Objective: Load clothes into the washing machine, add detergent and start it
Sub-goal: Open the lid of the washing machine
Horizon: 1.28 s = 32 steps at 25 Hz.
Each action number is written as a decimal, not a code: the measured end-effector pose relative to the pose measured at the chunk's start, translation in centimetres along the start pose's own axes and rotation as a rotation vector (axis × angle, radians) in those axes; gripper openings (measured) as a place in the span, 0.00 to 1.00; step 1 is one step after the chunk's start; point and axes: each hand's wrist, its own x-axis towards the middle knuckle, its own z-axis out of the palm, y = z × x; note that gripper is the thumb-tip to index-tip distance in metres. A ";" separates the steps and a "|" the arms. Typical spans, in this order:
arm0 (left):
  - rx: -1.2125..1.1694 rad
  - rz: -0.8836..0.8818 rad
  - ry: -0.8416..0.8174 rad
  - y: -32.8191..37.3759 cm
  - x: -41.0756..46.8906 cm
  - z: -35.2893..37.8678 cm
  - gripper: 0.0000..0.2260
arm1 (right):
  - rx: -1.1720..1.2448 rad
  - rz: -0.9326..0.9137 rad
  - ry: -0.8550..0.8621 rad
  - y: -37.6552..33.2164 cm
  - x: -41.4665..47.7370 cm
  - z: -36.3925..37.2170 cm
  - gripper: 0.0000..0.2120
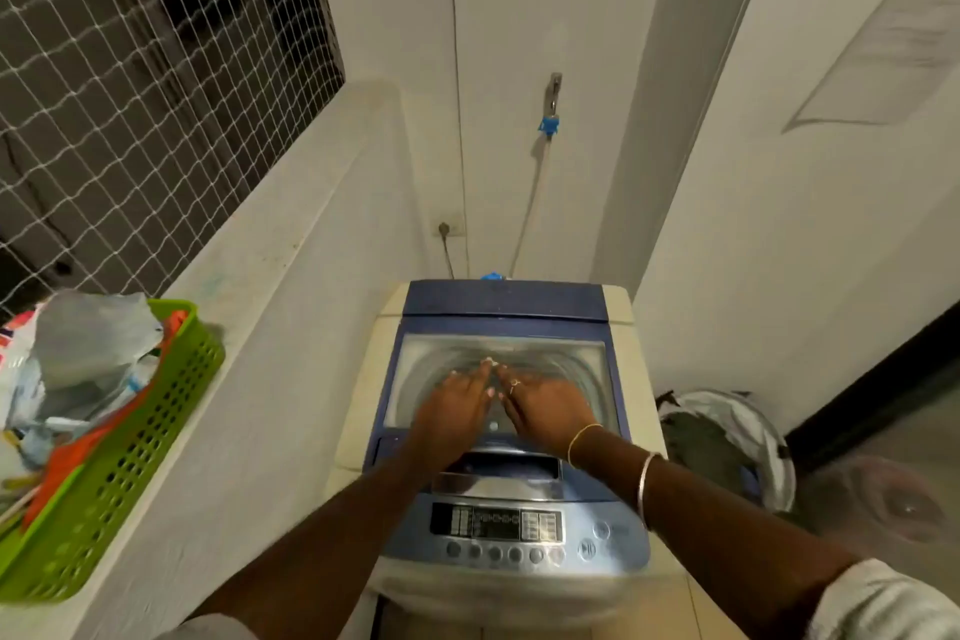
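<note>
Glass lid point(550, 353) down on the washing machine point(506, 525), left hand point(457, 405) and right hand point(550, 405) flat, fingers spread; laundry bag point(727, 431) waits right — unopened, nothing loads

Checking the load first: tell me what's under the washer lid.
Through the lid, only the drum wall shows. Both hands, left and right, lie flat on it, covering the middle, so any clothes cannot be seen.

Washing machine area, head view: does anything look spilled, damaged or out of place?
Nothing stands out. Both hands, left and right, lie flat on the closed glass lid of the washing machine. The green basket on the ledge is heaped with bags but not spilling.
</note>
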 end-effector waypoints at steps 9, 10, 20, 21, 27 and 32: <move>-0.137 -0.004 -0.378 -1.9 -4.8 3.6 0.10 | 0.116 0.127 -0.349 -2.2 -4.9 4.8 0.13; -0.122 0.014 -0.424 -1.7 -4.9 3.2 0.11 | 0.104 0.129 -0.364 -2.2 -5.0 5.0 0.14; -0.124 0.006 -0.502 -0.8 -4.4 1.4 0.08 | 0.191 0.175 -0.435 -2.4 -4.5 2.8 0.12; -0.133 0.006 -0.484 -0.7 -4.1 0.8 0.07 | 0.204 0.165 -0.425 -2.2 -4.2 2.0 0.11; -0.116 -0.025 -0.396 1.2 -0.4 -5.9 0.06 | 0.203 0.100 -0.328 -1.7 -1.6 -4.9 0.10; -0.090 0.031 -0.213 1.6 3.5 -11.2 0.05 | 0.138 0.096 -0.201 -0.6 2.0 -11.1 0.06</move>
